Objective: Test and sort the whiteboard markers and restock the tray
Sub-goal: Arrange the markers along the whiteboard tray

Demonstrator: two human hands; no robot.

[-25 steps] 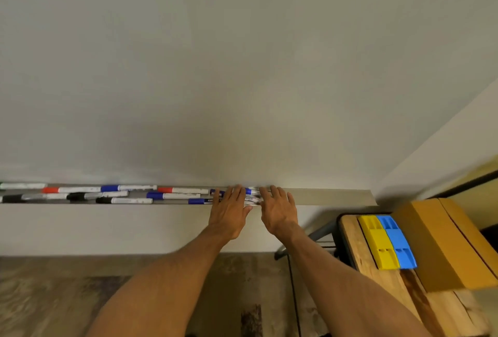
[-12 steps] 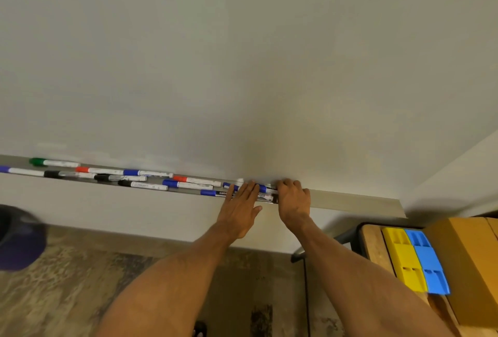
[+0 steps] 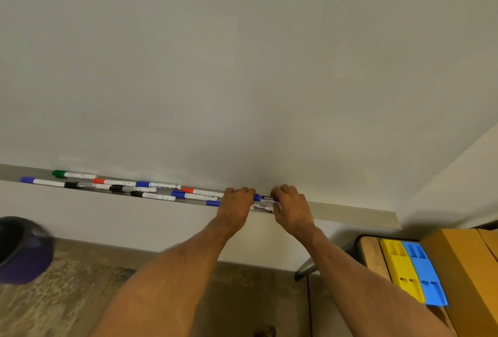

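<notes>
Blue-capped marker [image 3: 265,198] lies on the grey tray [image 3: 350,214]. The left hand [image 3: 237,207] and right hand [image 3: 292,207] curl their fingers round its ends. Other markers [image 3: 151,188] lie farther along the tray.

Dim warm light, blurred wide-angle edges

**Office or classroom, by the board**

A large whiteboard [image 3: 242,67] fills the upper frame, its metal tray [image 3: 350,214] lined with coloured markers [image 3: 194,196] across the middle. At lower right a wooden table [image 3: 373,253] carries a cardboard box [image 3: 463,269].
</notes>
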